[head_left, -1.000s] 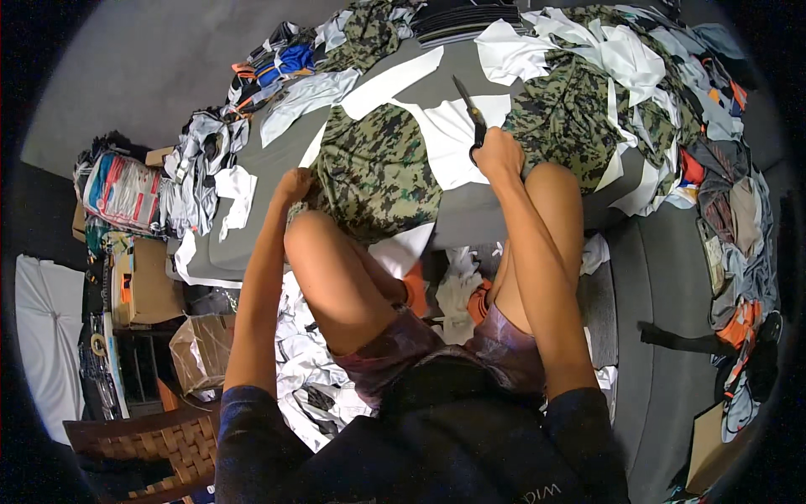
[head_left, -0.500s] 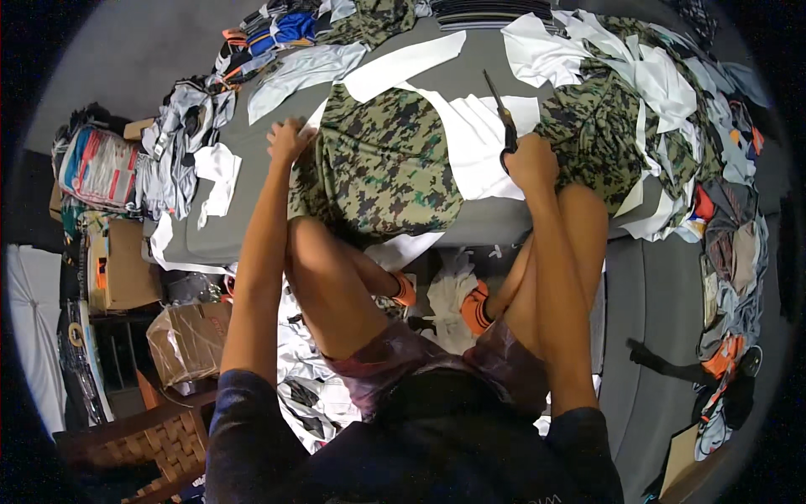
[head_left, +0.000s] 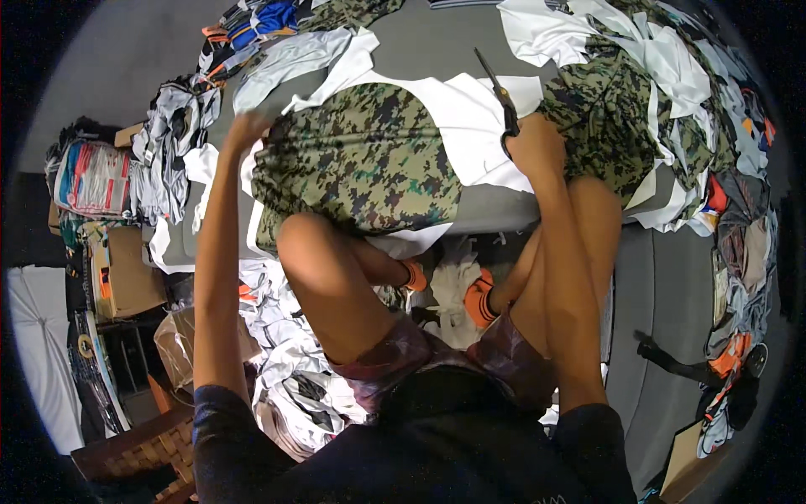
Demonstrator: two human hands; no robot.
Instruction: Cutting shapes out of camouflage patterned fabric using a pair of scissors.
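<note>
The camouflage fabric (head_left: pixel 365 155) is spread on the grey table (head_left: pixel 495 210), over a white sheet (head_left: pixel 466 109). Its left edge is gripped by the left hand (head_left: pixel 246 130), fingers closed on the cloth. To its right, scissors (head_left: pixel 498 92) are held clamped in the right hand (head_left: pixel 533 143), blades pointing away.

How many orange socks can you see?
2. One orange sock is on the foot nearer the person's left, below the table edge. The other orange sock is on the foot beside it, to its right. None seem hidden.
</note>
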